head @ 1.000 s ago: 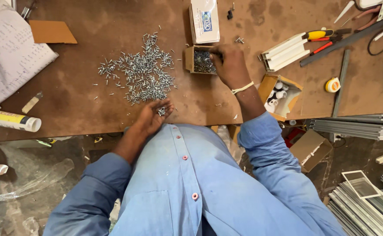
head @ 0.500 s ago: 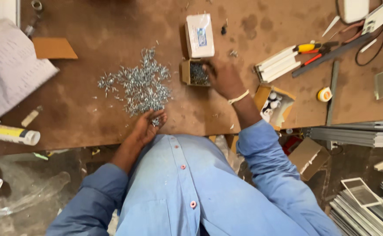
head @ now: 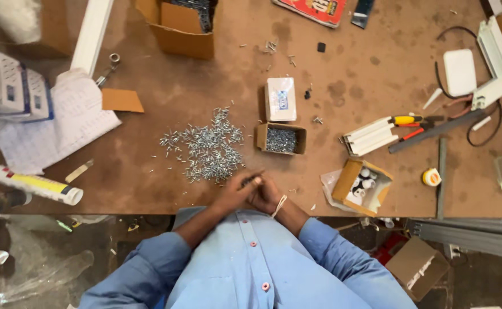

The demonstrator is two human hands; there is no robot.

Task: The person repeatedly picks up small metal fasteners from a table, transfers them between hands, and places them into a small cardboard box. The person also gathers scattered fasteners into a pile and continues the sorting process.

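- The left hand (head: 233, 194) and the right hand (head: 265, 194) meet at the near edge of the table (head: 148, 194). Both are closed around a small bunch of screws (head: 251, 181).
- I think screws could slip out between the fingers and fall off the table edge, because the hands sit right above it.
- A sleeve could also sweep the loose pile of screws (head: 208, 150), which lies just beside the hands.
- The small open box (head: 281, 139) is full of screws. It sits just right of the pile.
- The closed white box (head: 280, 99) sits just behind it. I cannot tell what is inside.
- The tipped box (head: 361, 186) holds small white round parts.
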